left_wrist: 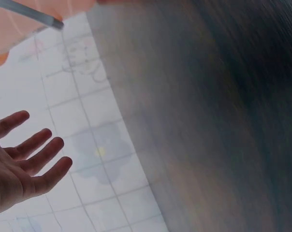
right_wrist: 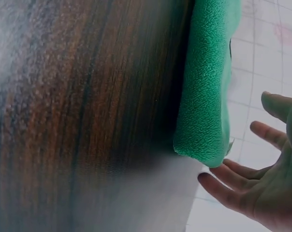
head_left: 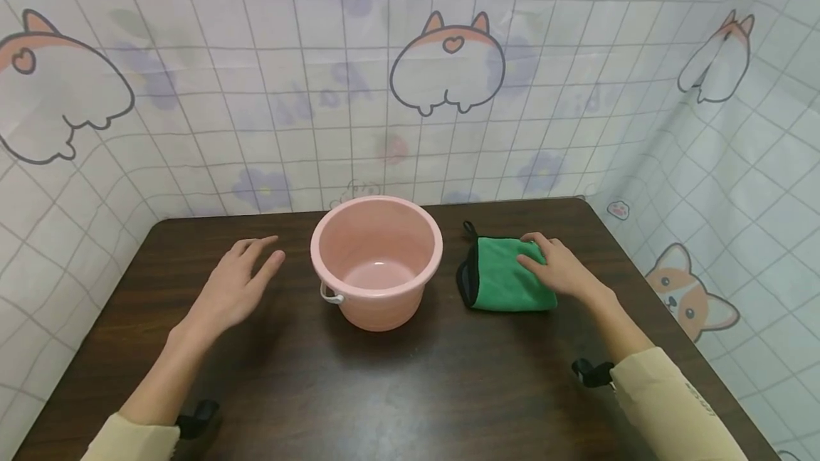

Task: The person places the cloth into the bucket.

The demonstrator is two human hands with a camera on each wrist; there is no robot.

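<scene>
A green towel (head_left: 509, 283), folded into a thick, nearly square pad, lay flat on the bench, just ahead and to the left of the wrist of the person's right hand (head_left: 559, 267). From where I stood, its slightly longer way ran sideways, leading off to that hand's left, so the folded bulk stretched away from the fingertips. Its black edging (head_left: 471, 279) and black loop (head_left: 470, 228) were at the far end from them.

The right hand was clearly the nearer one, slanting in over the towel's right end, palm down, thumb toward its middle. Those fingers were spread and a little bent, wrapped round nothing; some tips were right at the towel's edge, though I couldn't tell whether they pressed on it.

Left of that hand, past the towel and apart from it, a pink bucket (head_left: 384, 308) stood upright, its pale handle (head_left: 332, 297) hanging on the side toward the person's left hand (head_left: 233, 283). That left hand hung to the bucket's left, touching neither thing, fingers outstretched, thumb apart, holding nothing. Under both hands spread the dark wooden bench (head_left: 384, 397).
</scene>
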